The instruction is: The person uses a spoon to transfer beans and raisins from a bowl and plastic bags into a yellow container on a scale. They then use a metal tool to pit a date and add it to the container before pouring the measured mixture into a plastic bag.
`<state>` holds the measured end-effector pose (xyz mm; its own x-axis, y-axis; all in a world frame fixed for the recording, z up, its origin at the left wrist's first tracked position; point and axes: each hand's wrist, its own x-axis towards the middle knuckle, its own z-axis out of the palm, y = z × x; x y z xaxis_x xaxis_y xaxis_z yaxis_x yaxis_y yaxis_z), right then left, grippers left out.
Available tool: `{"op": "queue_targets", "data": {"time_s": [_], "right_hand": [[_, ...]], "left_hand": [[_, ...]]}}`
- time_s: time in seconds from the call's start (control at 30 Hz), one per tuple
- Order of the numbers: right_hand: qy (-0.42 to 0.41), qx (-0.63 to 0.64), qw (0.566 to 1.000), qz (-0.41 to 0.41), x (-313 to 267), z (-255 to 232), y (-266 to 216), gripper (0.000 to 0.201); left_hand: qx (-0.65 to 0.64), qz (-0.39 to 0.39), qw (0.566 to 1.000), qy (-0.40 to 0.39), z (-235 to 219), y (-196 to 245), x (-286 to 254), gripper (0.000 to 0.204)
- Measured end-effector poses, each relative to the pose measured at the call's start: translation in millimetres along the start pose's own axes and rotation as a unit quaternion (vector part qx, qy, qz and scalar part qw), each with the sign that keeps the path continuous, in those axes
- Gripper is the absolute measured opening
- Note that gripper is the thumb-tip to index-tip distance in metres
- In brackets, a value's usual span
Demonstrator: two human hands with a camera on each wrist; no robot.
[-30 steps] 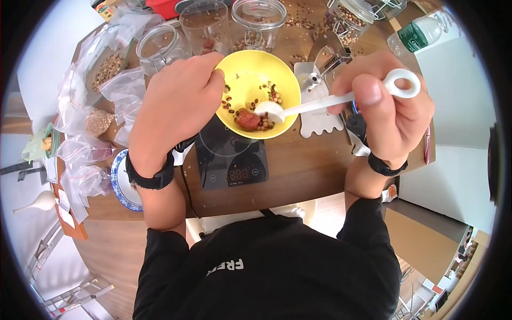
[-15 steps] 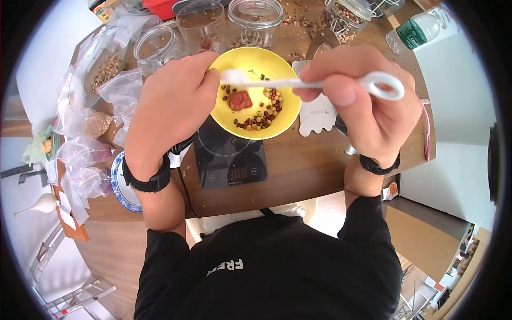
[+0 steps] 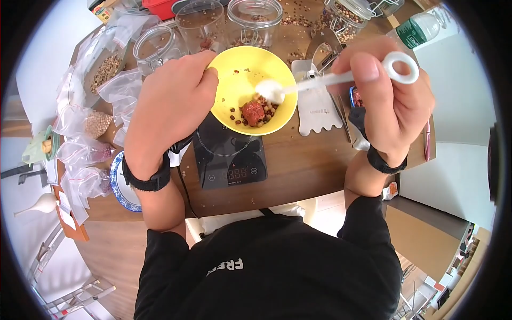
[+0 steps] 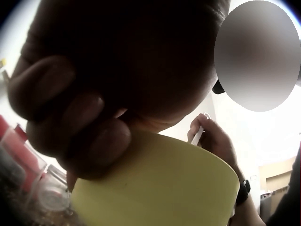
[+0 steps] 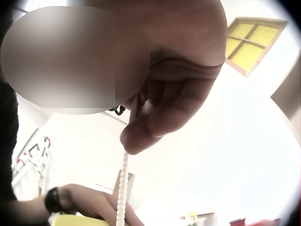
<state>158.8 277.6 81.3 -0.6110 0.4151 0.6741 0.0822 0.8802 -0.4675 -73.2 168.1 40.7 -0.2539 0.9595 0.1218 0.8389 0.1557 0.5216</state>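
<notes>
A yellow bowl (image 3: 232, 82) is held over the table by my left hand (image 3: 170, 101), which grips its left rim. In the left wrist view, curled fingers press against the outside of the bowl (image 4: 160, 188). Inside lie a reddish lump (image 3: 253, 113) and loose mixed beans (image 3: 233, 116), gathered toward the near side. My right hand (image 3: 394, 101) pinches the white handle of a long spoon (image 3: 320, 81) with a ring end. The spoon's head, slightly blurred, is above the lump. The right wrist view shows the ridged handle (image 5: 122, 188) pointing down from the fingertips.
Below the bowl is a black induction cooker (image 3: 229, 160). A wavy-edged scraper (image 3: 317, 114) lies to its right. Glass jars (image 3: 255, 21) stand behind, with scattered beans nearby. Plastic bags (image 3: 96, 122) and a blue-rimmed plate (image 3: 120, 184) are at left, a water bottle (image 3: 416, 32) at back right.
The spoon rose from the bowl and swung left toward the left hand, then came back right over the lump. The lump and beans shifted inside the bowl, while the left hand kept its grip.
</notes>
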Motion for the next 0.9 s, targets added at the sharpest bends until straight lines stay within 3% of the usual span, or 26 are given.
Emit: {"op": "queue_targets", "data": {"time_s": [0.17, 0.3, 0.4, 0.57, 0.67, 0.77, 0.83, 0.9], "right_hand": [[-0.013, 0.186, 0.982, 0.005, -3.1, 4.0, -2.3, 0.029], [0.005, 0.208, 0.978, -0.021, 2.4, 16.2, 2.5, 0.029], [-0.022, 0.103, 0.993, -0.048, 5.6, 13.8, 8.4, 0.024], [0.004, 0.054, 0.999, -0.004, 3.7, 4.9, 6.4, 0.021], [-0.021, 0.077, 0.997, 0.010, 1.3, 0.0, 0.0, 0.024], [-0.026, 0.188, 0.982, 0.012, -0.6, 6.1, -1.1, 0.027], [-0.018, 0.204, 0.977, -0.060, 1.2, 9.0, 1.9, 0.027], [-0.034, 0.217, 0.974, -0.055, 4.0, 8.6, 0.9, 0.026]], "left_hand": [[0.007, 0.016, 1.000, 0.008, -0.3, -1.1, 0.3, 0.025], [0.005, 0.010, 1.000, -0.008, -1.2, 0.0, -0.1, 0.025], [0.002, 0.012, 1.000, -0.004, -0.9, -1.4, -0.4, 0.025], [0.003, 0.011, 1.000, 0.014, -1.6, -3.1, -0.3, 0.025], [0.014, 0.009, 1.000, 0.012, -1.4, -3.4, -0.7, 0.025], [0.014, 0.006, 1.000, 0.006, -0.9, -2.0, -1.7, 0.025], [0.011, 0.015, 1.000, 0.009, -1.4, -1.0, -1.5, 0.025], [0.003, 0.005, 1.000, -0.020, -5.5, 0.7, 0.5, 0.026]]}}
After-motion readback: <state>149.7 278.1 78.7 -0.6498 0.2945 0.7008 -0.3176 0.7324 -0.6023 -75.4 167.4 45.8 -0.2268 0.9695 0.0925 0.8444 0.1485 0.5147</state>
